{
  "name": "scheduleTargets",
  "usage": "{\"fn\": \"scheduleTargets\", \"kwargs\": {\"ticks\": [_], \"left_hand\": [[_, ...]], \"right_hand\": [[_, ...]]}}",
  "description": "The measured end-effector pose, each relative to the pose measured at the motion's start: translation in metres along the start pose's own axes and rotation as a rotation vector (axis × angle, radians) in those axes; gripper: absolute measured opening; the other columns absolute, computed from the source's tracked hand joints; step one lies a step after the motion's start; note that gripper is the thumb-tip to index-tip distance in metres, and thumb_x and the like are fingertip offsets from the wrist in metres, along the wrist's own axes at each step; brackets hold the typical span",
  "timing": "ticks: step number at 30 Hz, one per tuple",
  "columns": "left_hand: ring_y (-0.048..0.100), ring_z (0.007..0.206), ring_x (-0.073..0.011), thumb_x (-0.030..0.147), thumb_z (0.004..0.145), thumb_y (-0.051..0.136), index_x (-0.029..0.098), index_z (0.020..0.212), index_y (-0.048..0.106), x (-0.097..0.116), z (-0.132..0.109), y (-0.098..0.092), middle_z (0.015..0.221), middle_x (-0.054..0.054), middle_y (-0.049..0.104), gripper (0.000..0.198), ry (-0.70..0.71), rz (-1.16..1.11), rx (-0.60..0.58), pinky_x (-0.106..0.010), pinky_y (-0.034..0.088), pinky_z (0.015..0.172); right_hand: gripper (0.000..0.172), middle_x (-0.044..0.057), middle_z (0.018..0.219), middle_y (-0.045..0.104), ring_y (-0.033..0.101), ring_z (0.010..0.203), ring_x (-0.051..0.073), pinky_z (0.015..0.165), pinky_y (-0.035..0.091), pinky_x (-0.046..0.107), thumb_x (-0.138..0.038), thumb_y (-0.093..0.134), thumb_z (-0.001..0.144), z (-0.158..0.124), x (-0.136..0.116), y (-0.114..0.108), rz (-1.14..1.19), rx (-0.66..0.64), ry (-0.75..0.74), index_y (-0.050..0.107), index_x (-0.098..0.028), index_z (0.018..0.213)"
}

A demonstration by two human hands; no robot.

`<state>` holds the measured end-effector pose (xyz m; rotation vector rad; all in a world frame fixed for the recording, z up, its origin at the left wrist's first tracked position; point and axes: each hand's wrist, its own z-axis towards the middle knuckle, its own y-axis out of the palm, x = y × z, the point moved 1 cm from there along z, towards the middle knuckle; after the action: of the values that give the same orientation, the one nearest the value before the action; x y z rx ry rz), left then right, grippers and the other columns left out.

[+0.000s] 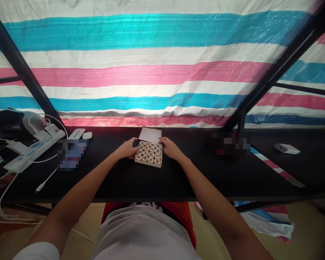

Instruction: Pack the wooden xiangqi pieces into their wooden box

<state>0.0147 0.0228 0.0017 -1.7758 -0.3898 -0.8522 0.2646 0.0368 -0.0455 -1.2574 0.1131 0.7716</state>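
Observation:
A small open box (pixel 148 165) of round xiangqi pieces (pixel 151 155) lies on the black desk in front of me. The pale pieces carry dark characters and sit in rows. At the box's far side is its lid (pixel 150 135), white inside; I cannot tell whether it is joined to the box. My left hand (pixel 126 148) is closed at the box's left side, thumb near the lid's corner and the other fingers lower, partly hidden. At the far right corner, the fingers of my right hand (pixel 171 148) pinch the lid's edge.
On the left lie a white power strip (pixel 34 151) with plugs and cables, a blurred phone-like object (pixel 73 155) and a white earphone case (pixel 87 135). A blurred dark item (pixel 229 144) and a white block (pixel 287 148) are to the right. Striped sheeting (pixel 151 76) hangs behind black frame bars.

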Motion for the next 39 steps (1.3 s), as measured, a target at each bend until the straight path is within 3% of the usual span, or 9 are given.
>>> {"fn": "scheduleTargets", "kwargs": {"ticks": [6,11,14,19,24,29,32,35,39], "left_hand": [[0.062,0.046,-0.0154,0.023,0.08,0.051,0.011,0.145,0.02,0.001,-0.001,0.002,0.052,0.003,0.061,0.073,-0.055,0.022,0.008,-0.02,0.048,0.043],[0.061,0.044,-0.015,0.023,0.081,0.048,0.012,0.134,0.042,0.002,0.001,0.004,0.051,0.002,0.061,0.054,-0.028,0.053,0.004,-0.019,0.049,0.042],[0.062,0.045,-0.0148,0.023,0.082,0.047,0.014,0.129,0.047,0.003,0.001,0.004,0.052,0.002,0.061,0.048,-0.05,0.046,-0.01,-0.019,0.049,0.042],[0.063,0.047,-0.0154,0.024,0.083,0.046,0.014,0.132,0.043,0.002,0.001,0.005,0.057,0.0,0.062,0.05,-0.084,0.023,-0.012,-0.019,0.049,0.042],[0.062,0.045,-0.0148,0.024,0.084,0.044,0.014,0.143,0.025,0.001,0.003,0.007,0.057,0.0,0.062,0.063,-0.104,0.047,0.03,-0.019,0.049,0.041],[0.061,0.044,-0.0163,0.024,0.085,0.043,0.016,0.142,0.028,0.002,0.001,0.007,0.057,-0.001,0.064,0.059,-0.063,0.046,0.058,-0.021,0.049,0.041],[0.061,0.043,-0.0157,0.025,0.085,0.044,0.015,0.143,0.026,0.0,0.002,0.006,0.059,-0.001,0.065,0.062,-0.084,0.033,0.068,-0.021,0.049,0.042],[0.061,0.044,-0.0147,0.026,0.086,0.044,0.011,0.146,0.015,-0.004,0.007,0.006,0.062,-0.002,0.066,0.069,-0.137,-0.02,0.06,-0.021,0.05,0.043],[0.061,0.044,-0.0137,0.026,0.087,0.042,0.013,0.147,0.012,-0.011,0.015,0.004,0.061,-0.001,0.063,0.068,-0.171,-0.161,-0.002,-0.021,0.05,0.043]], "right_hand": [[0.042,0.01,0.125,0.054,0.055,0.111,0.024,0.093,0.044,0.041,0.006,0.034,0.066,0.006,0.002,0.001,-0.023,0.01,0.005,0.059,-0.019,0.089],[0.046,0.009,0.131,0.05,0.052,0.116,0.024,0.095,0.044,0.041,0.004,0.036,0.067,0.008,0.003,0.004,-0.011,0.025,-0.02,0.061,-0.02,0.098],[0.048,0.01,0.137,0.045,0.047,0.123,0.022,0.101,0.04,0.04,0.001,0.034,0.074,0.009,0.0,0.004,0.03,0.055,-0.03,0.061,-0.02,0.108],[0.036,0.011,0.128,0.052,0.05,0.119,0.021,0.104,0.037,0.04,-0.022,0.035,0.091,0.006,-0.006,0.002,0.081,0.095,0.017,0.058,-0.02,0.118],[0.039,0.01,0.13,0.052,0.044,0.125,0.022,0.108,0.033,0.039,-0.043,0.037,0.092,0.003,-0.015,0.004,0.092,-0.016,0.063,0.062,-0.021,0.114],[0.035,0.008,0.121,0.058,0.041,0.127,0.02,0.107,0.033,0.039,-0.038,0.035,0.094,0.007,-0.019,0.004,0.097,-0.029,0.019,0.063,-0.021,0.107],[0.036,0.008,0.127,0.055,0.043,0.126,0.02,0.107,0.032,0.039,-0.039,0.036,0.094,0.01,-0.017,0.005,0.103,-0.02,0.053,0.06,-0.022,0.114],[0.038,0.009,0.13,0.053,0.048,0.122,0.02,0.106,0.034,0.038,-0.038,0.037,0.093,0.011,-0.012,0.004,0.105,0.034,0.087,0.056,-0.022,0.123],[0.038,0.008,0.12,0.062,0.056,0.113,0.019,0.102,0.039,0.036,-0.023,0.032,0.092,0.011,-0.008,0.001,0.118,0.124,0.11,0.058,-0.02,0.121]]}}
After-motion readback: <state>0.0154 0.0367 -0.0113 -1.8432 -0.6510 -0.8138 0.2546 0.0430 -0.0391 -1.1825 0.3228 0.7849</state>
